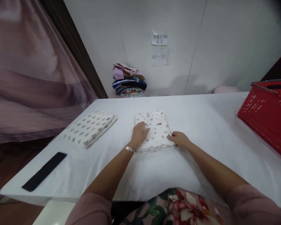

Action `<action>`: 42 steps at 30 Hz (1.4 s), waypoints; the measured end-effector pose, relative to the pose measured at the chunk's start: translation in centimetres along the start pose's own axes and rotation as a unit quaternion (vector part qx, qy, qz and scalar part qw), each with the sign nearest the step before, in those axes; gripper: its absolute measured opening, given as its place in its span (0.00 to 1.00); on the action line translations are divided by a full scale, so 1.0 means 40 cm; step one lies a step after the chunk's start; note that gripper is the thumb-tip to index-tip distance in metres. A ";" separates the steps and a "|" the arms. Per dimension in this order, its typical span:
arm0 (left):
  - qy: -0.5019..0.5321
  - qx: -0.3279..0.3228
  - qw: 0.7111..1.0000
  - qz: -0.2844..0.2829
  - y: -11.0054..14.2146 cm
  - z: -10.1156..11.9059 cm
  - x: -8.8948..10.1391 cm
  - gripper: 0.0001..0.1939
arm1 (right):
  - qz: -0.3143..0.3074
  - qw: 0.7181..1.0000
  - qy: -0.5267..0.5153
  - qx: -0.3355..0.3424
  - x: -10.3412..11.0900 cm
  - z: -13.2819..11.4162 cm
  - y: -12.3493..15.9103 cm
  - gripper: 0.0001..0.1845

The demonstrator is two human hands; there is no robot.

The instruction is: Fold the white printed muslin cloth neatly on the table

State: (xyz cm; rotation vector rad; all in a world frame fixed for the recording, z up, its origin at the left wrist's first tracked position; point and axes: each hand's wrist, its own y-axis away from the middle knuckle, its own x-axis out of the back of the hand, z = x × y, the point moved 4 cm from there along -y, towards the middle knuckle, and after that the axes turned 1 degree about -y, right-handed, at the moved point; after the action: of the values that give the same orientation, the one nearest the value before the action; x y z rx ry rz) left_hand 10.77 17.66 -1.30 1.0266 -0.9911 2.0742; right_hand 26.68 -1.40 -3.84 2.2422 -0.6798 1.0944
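Note:
A folded white cloth (pixel 155 126) with small grey and dark printed figures lies flat in front of me on the table. My left hand (pixel 140 133) rests on its left edge, thumb and fingers apart. At the near right corner, my right hand (pixel 178 138) pinches the cloth's edge between thumb and fingers. Several layers show along the near fold. Off to the left lies a second folded white cloth (pixel 89 128) with a grey cloud-like print, apart from both hands.
The white-covered table (pixel 196 115) stands against a pale wall. A flat black strip (pixel 44 171) lies near its left front edge. On the right is a red plastic basket (pixel 267 115). Behind the far edge rises a stack of folded fabrics (pixel 129 80); a pink curtain (pixel 37 72) hangs left.

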 end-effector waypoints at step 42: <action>-0.097 -0.030 0.994 -0.043 0.166 0.329 -0.120 0.11 | 0.079 0.936 -0.274 0.207 -0.031 0.080 0.116 0.13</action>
State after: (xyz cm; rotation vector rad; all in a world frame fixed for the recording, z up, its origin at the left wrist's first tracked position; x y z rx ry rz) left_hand 13.07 2.36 -2.15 1.2359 -1.0778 1.8895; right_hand 24.75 -6.62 -5.35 2.9493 -0.9330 0.7203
